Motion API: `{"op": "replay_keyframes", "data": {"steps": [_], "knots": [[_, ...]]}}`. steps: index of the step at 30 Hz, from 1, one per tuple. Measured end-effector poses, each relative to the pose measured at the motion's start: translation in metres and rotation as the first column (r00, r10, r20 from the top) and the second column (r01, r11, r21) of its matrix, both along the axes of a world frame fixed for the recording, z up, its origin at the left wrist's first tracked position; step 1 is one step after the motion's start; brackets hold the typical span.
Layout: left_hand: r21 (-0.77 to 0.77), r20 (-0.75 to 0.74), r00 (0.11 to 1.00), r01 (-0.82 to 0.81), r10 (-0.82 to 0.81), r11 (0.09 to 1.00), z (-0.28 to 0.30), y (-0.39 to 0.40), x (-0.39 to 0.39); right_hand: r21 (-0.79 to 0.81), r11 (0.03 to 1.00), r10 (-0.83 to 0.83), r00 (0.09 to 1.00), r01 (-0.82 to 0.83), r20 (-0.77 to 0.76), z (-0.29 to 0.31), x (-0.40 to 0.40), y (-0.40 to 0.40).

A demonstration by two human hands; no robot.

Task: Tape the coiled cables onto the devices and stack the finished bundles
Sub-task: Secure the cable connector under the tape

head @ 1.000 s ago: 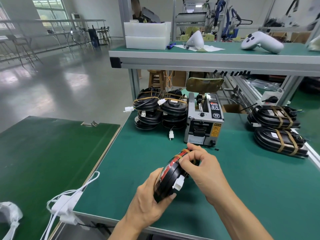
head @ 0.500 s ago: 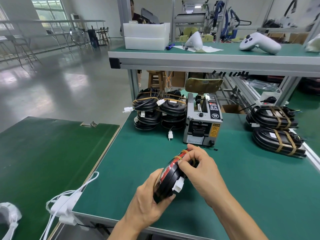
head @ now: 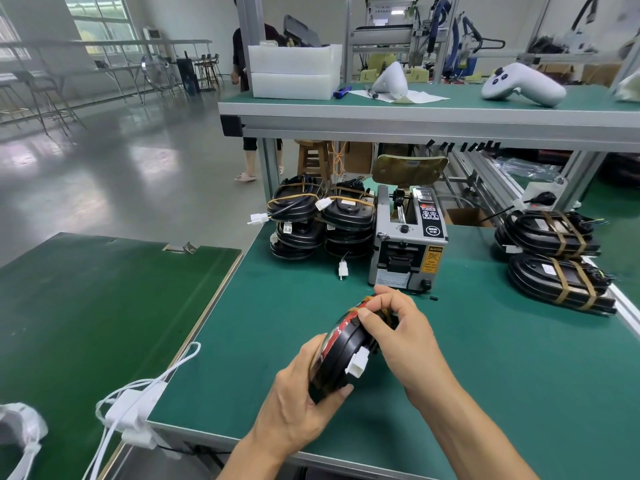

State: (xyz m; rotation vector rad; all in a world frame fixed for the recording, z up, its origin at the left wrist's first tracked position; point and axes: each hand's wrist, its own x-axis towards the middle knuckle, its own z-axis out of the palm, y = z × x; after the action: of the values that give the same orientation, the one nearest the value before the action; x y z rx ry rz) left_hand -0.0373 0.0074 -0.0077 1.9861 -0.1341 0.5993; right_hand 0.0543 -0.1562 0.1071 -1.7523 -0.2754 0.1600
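Observation:
A black device [head: 341, 355] with a red trim and a coiled cable stands tilted on edge above the green table [head: 485, 375]. Its white connector [head: 358, 364] sticks out at the side. My left hand [head: 301, 400] grips the device's lower end from underneath. My right hand [head: 398, 334] curls over its upper end, thumb and fingers pressing a brown tape strip [head: 362, 304] there. Behind the hands stands the grey tape dispenser [head: 407, 245]. Two stacks of black devices [head: 322, 220] sit left of the dispenser, and taped bundles [head: 554, 258] lie at the right.
A raised shelf [head: 415, 112] crosses above the back of the table, carrying white trays [head: 294, 71] and a white controller [head: 523, 84]. A second green table [head: 86, 306] is at the left, with white cables [head: 138, 400] hanging in the gap. A person stands beyond the shelf.
The device stays held in both hands. My right fingers have shifted a little along its upper edge over the tape.

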Motion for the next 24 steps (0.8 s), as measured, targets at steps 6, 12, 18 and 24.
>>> {"op": "replay_keyframes", "data": {"steps": [6, 12, 18, 24], "knots": [[0.011, -0.023, 1.0, 0.009, -0.009, 1.0, -0.002, 0.001, -0.002, -0.017, 1.0, -0.014, 1.0, 0.015, 0.026, -0.002, -0.002, -0.001], [0.018, -0.04, 0.999, 0.02, -0.019, 1.0, -0.001, 0.002, -0.002, -0.169, 0.972, 0.169, 0.985, -0.161, 0.03, 0.002, -0.006, -0.015], [0.036, -0.016, 1.0, 0.003, -0.002, 0.999, 0.002, 0.001, -0.001, 0.221, 0.975, -0.016, 0.998, 0.03, -0.065, 0.001, 0.016, -0.035], [0.032, -0.025, 1.0, -0.008, 0.008, 0.999, 0.002, 0.003, -0.001, 0.04, 0.999, 0.002, 0.987, 0.004, -0.159, -0.011, 0.033, -0.036]]}}
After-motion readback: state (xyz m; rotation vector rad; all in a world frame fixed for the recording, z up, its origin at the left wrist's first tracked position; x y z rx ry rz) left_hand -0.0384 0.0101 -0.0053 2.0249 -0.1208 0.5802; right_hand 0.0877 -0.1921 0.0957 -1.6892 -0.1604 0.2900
